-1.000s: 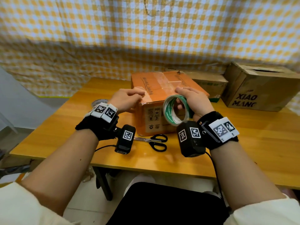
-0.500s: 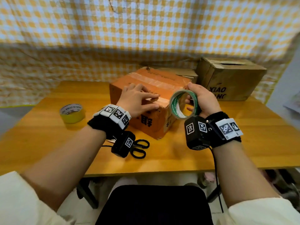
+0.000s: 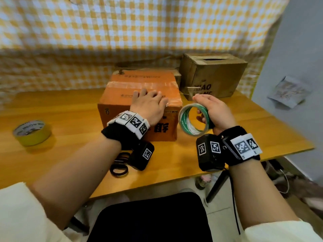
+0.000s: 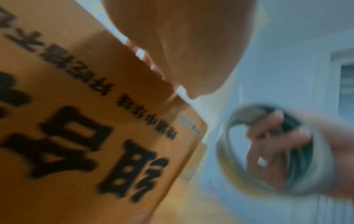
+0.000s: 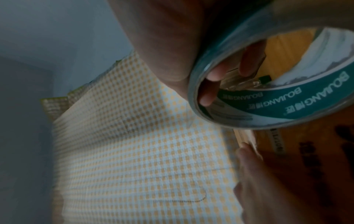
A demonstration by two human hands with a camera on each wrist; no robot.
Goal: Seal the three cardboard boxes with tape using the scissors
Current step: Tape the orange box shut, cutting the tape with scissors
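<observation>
An orange cardboard box (image 3: 139, 88) stands mid-table with clear tape across its top. My left hand (image 3: 152, 98) lies flat on the top near the front right edge, fingers straight; in the right wrist view those fingers (image 5: 247, 160) press on the box edge. Just right of the box, my right hand (image 3: 199, 109) grips a clear tape roll (image 3: 193, 119) with a green and white core, fingers through its hole (image 5: 210, 91). Black scissors (image 3: 120, 163) lie in front of the box, partly hidden by my left wrist. The box's printed side (image 4: 76, 136) fills the left wrist view.
A brown box (image 3: 213, 74) with a gap in its top stands at the back right. A flatter brown box (image 3: 145, 68) is mostly hidden behind the orange one. A yellow tape roll (image 3: 32, 132) sits on the wooden table (image 3: 70, 110) at far left. A checked cloth hangs behind.
The orange box has been turned on the table. My left hand went from holding the tape at the box edge to lying flat on top. The roll has moved right, off the box.
</observation>
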